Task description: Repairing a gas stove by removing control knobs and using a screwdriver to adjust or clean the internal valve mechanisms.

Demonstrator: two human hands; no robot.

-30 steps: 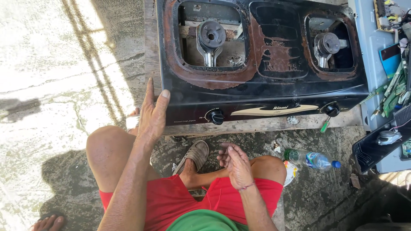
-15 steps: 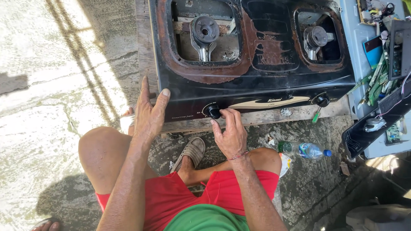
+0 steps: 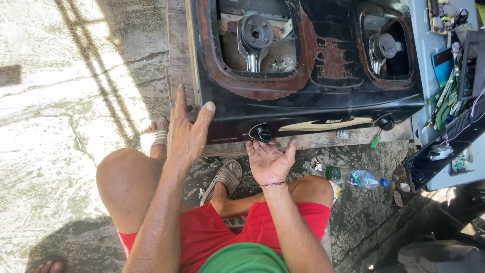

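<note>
**Hands at the front edge of a rusted two-burner stove**

Since the earlier frame, the right hand (image 3: 269,161) has turned palm-up, fingers spread and holding nothing, just below the left control knob (image 3: 261,132). The gas stove (image 3: 313,103) sits on a wooden board (image 3: 177,60). Its two rust-rimmed wells each contain a bare metal burner base (image 3: 255,34). The left hand (image 3: 186,132), open, presses flat against the stove's front-left corner. A plastic bottle (image 3: 356,177) lies on the ground near the right knee.
</note>
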